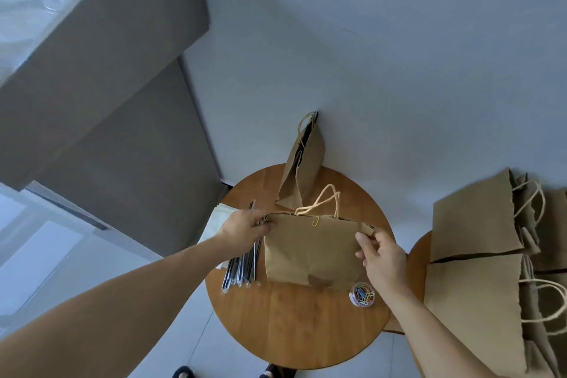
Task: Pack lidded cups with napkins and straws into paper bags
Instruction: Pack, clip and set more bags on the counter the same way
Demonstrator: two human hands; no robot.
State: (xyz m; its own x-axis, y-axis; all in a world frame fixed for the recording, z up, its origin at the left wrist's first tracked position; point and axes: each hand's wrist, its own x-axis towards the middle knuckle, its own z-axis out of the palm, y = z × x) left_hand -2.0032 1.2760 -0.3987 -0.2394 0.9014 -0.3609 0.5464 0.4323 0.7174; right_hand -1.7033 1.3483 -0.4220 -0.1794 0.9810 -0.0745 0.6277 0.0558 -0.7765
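Worktop: a round wooden worktop [294, 325] that stands against a pale wall.
Paper bag: 1 brown paper bag [310, 252] stands in the middle of the worktop, its flat side to the camera and its top edge closed.
Handles: 2 pale cord handles [322, 202] rise from the top edge of this bag.
Gold clip: 1 gold paper clip [315, 221] sits on the top edge, near the handles.
Left hand: the left hand [245, 228] pinches the top left corner of the paper bag with curled fingers.
Right hand: the right hand [382, 250] pinches the top right corner between thumb and fingers; the other fingers are loosely bent.
Straws: a bundle of wrapped dark straws [242, 270] lies near the left edge of the worktop, just beside the paper bag and partly under the left hand.
Napkins: white napkins [214, 224] lie at the left edge, partly hidden by the left hand.
Second bag: another brown bag [302, 172] stands at the far edge, against the wall.
Clip tub: a small clear tub of coloured paper clips [362, 294] stands near the right edge, under the right wrist.
Spare bags: a pile of flat brown bags [472, 218] lies to the right, off this worktop.
Cups: blurred clear cups [27, 0] show on a grey cabinet [122, 70] at the far left.
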